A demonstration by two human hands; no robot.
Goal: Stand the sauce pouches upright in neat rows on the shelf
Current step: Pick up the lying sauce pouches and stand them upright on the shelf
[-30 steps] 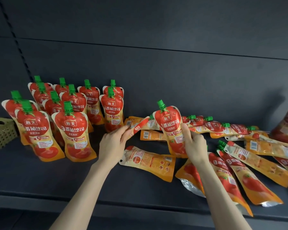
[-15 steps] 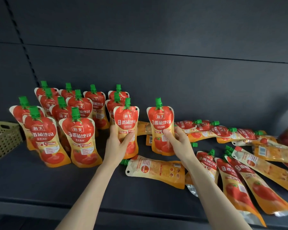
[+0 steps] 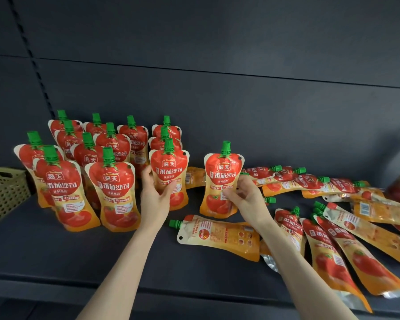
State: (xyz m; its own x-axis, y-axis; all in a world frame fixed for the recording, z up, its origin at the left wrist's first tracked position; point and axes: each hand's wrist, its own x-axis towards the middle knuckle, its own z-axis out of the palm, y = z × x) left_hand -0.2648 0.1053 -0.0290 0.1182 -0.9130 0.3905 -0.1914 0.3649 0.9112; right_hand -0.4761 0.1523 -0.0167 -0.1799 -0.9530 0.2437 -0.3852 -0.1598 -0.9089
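**Head view.** The left hand point(image 3: 155, 199) wraps thumb and fingers round the waist of a red-and-orange, green-capped soft sauce pouch point(image 3: 169, 167). This pouch is upright at the 3 o'clock edge of the standing block point(image 3: 111, 181) of like pouches. The right hand point(image 3: 249, 202) pinches a second upright pouch point(image 3: 219, 174) at its 3 o'clock edge, thumb on the front and fingers behind. This one stands alone, apart from the block, on the dark grey metal shelf point(image 3: 44, 255). Whether either base bears fully on the shelf cannot be told.

**Likely failures.** The soft bases may buckle on release, so that a pouch tips.
- The left one, set just beside the column at its 12 o'clock, could knock its neighbours over in a chain.
- The right one, falling toward 6 o'clock, would land on the flat pouch lying back-side up point(image 3: 219, 236) near its foot.
- A gap left between the two would spoil the row.

**Surroundings.** A fan of flat pouches point(image 3: 337, 257) lies at 4 o'clock of the frame. A line of flat pouches point(image 3: 310, 181) runs along the back at 3 o'clock. Both occupy floor where further columns should go. A pale green perforated plastic basket point(image 3: 5, 195) sits at 9 o'clock, near the block but not in the way.
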